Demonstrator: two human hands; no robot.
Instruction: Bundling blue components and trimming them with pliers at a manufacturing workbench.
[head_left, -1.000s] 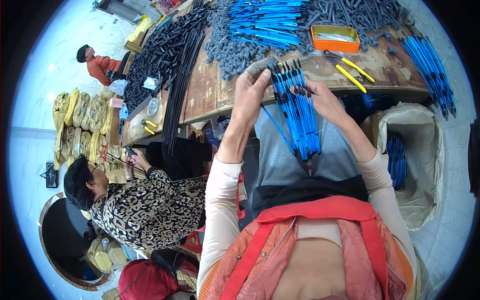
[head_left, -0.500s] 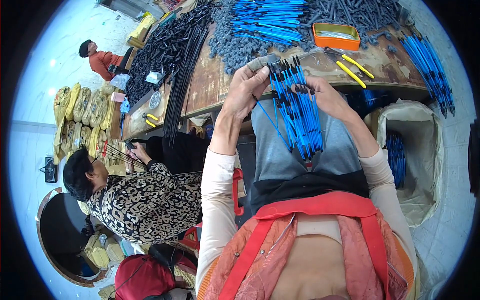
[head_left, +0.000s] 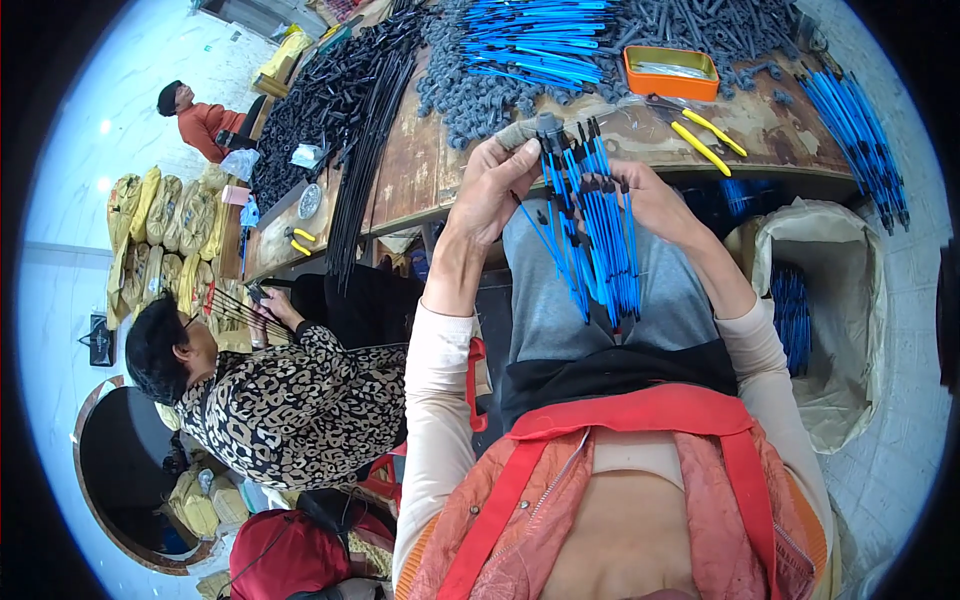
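Note:
Above my lap hangs a bundle of blue umbrella ribs with black joints, their upper ends fanned near the table edge. My left hand is closed at the bundle's upper left, thumb and fingers pinching a grey plastic hub; a wrap covers one of its fingers. A few ribs hang from beside that hub, splayed leftward. On the other side my right hand is closed around the upper part of the ribs; its fingertips are partly hidden behind them.
Ahead is a wooden table with heaps of grey plastic parts, blue ribs, an orange tin and yellow-handled pliers. A lined bin stands at right. A co-worker sits at left.
The bundle has parted: the ribs by my left hand now stand apart from those by my right, and the grey hub shows more. Both hands keep their hold.

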